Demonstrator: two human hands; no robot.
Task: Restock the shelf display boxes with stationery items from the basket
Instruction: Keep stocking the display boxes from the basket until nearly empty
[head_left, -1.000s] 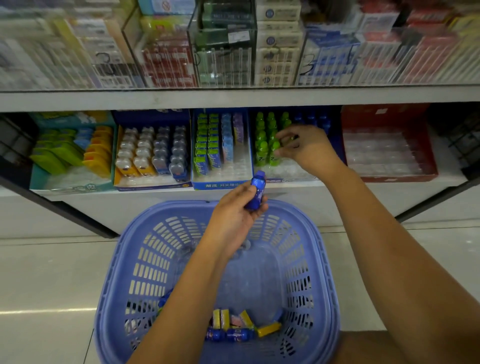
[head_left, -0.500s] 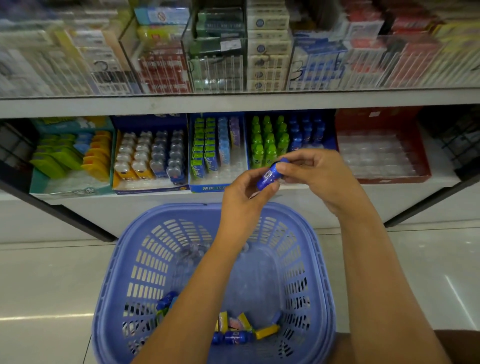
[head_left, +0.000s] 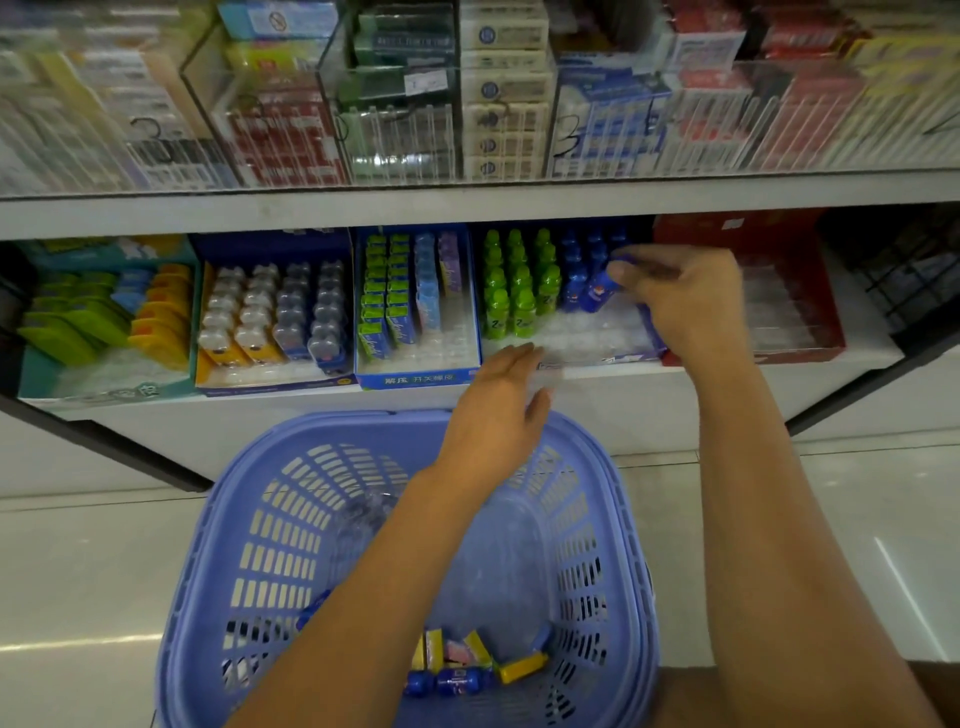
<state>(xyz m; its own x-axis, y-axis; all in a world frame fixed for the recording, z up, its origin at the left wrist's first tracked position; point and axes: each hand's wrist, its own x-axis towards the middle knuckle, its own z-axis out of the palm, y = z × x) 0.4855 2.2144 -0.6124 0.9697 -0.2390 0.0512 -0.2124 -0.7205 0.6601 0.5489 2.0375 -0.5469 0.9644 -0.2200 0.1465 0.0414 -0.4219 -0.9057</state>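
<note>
As the right hand (head_left: 685, 304) pinches a blue bottle (head_left: 597, 291) near its top, fingers clamped on it, the bottle leans at the near end of the blue row in the display box (head_left: 582, 335) on the lower shelf. Doing this well likely means straightening the bottle and seating it in a free socket of the clear tray without knocking its neighbours or the green bottles (head_left: 511, 291) to the left. The left hand (head_left: 493, 421) hovers over the basket (head_left: 337, 420), fingers loosely apart, holding nothing. More blue bottles (head_left: 449, 682) and yellow packs (head_left: 522, 667) lie at the basket's near end.
</note>
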